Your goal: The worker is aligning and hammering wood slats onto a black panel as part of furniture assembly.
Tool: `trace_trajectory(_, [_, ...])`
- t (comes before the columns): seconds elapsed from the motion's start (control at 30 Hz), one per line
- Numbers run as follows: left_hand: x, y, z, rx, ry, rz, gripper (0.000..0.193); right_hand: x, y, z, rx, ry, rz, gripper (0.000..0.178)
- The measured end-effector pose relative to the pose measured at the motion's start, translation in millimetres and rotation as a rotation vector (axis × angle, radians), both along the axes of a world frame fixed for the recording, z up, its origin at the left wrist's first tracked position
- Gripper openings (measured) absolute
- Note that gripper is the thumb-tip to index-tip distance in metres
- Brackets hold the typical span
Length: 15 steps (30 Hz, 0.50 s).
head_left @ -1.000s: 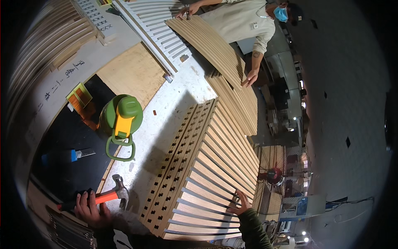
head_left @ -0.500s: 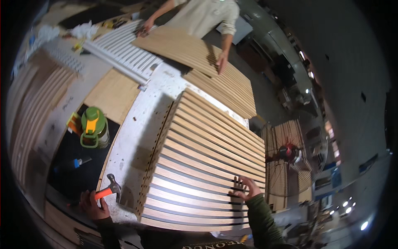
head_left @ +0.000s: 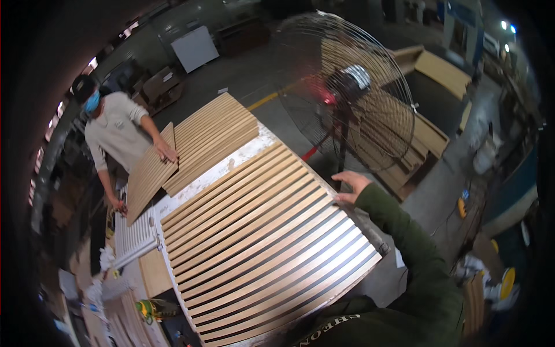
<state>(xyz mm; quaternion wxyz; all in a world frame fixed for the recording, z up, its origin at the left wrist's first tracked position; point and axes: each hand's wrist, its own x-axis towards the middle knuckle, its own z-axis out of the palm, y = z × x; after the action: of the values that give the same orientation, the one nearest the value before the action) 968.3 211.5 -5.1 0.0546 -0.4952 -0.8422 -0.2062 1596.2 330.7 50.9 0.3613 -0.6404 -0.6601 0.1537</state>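
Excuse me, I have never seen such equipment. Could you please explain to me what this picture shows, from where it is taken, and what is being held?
There is no machine here, only a person working with bare hands. A wide camera on their head looks down, so straight edges appear bent.

In front of the wearer, wooden slats lie side by side on a white table. The right hand, in a green sleeve, is open at the slats' right edge; it grips nothing. The left hand is out of view.

Across the table, another person has their hands on a tilted panel, beside a stack. A large fan is in the background.
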Motion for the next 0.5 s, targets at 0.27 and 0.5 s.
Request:
trace_trajectory(0.27, [178,55,55,-0.03,-0.851,-0.279,0.017,38,31,-63,-0.278,0.24,0.077,0.083])
trace_trajectory(0.5, [258,76,21,0.21,-1.156,-0.329,0.005,0,37,-86,-0.128,0.434,0.287,0.079])
